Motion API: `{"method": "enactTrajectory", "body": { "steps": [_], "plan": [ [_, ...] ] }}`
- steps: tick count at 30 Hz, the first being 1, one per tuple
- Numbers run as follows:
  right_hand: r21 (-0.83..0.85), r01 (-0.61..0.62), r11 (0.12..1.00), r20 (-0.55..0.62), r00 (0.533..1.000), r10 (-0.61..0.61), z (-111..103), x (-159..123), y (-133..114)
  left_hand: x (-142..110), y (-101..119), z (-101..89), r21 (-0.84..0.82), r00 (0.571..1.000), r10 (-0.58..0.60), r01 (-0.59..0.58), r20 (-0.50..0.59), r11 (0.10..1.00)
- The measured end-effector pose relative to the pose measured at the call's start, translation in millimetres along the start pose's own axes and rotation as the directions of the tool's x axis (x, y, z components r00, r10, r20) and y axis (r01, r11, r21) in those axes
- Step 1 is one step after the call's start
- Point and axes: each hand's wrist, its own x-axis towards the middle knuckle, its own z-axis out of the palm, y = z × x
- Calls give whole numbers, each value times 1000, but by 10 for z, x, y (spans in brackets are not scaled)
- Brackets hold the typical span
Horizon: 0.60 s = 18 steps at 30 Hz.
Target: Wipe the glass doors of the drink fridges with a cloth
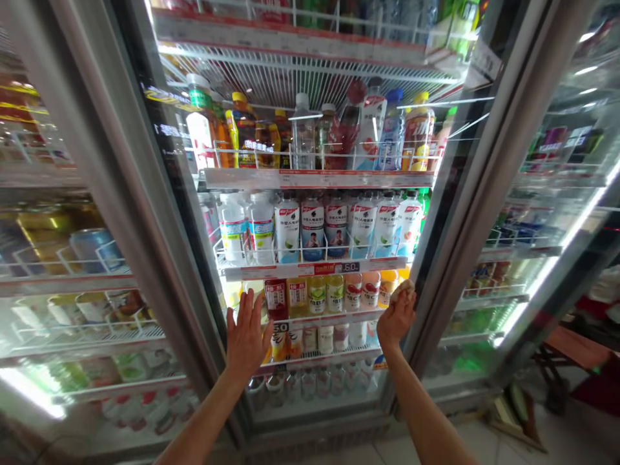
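My left hand point(248, 337) is raised before the glass door point(339, 400) of a drinks fridge, its fingers stretched out and palm towards the pane. It seems to rest on the glass. Higher up on the right, my right hand point(394, 328) grips a crumpled pale cloth point(403, 292) near the door's right frame. The cloth appears to be pressed to the pane; my fingers cover part of it. Behind the glass, between my hands, stand rows of bottled drinks, among them a dark red bottle point(276, 297).
Metal door frames point(169, 278) run along both sides. Neighbouring fridge doors show cans and bottles, including a blue can point(95, 248). White wire shelves point(320, 266) hold more bottles above. At the lower right, a reddish-topped table point(576, 349) stands on the tiled floor point(477, 439).
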Motion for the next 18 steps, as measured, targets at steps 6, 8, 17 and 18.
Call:
{"method": "enactTrajectory", "body": {
  "steps": [6,8,17,18],
  "plan": [
    [136,276,951,141,945,-295,20,-358,-980,30,256,118,-28,998,67,-67,19,997],
    [212,428,878,210,858,-469,5,-375,-1058,64,320,142,-48,997,75,-74,13,996],
    [129,66,989,13,998,-68,134,229,-898,37,-229,-44,49,989,-146,147,-16,988],
    [158,141,977,48,987,-151,138,103,-1096,31,-279,-61,58,987,-159,159,-14,986]
  ]
}}
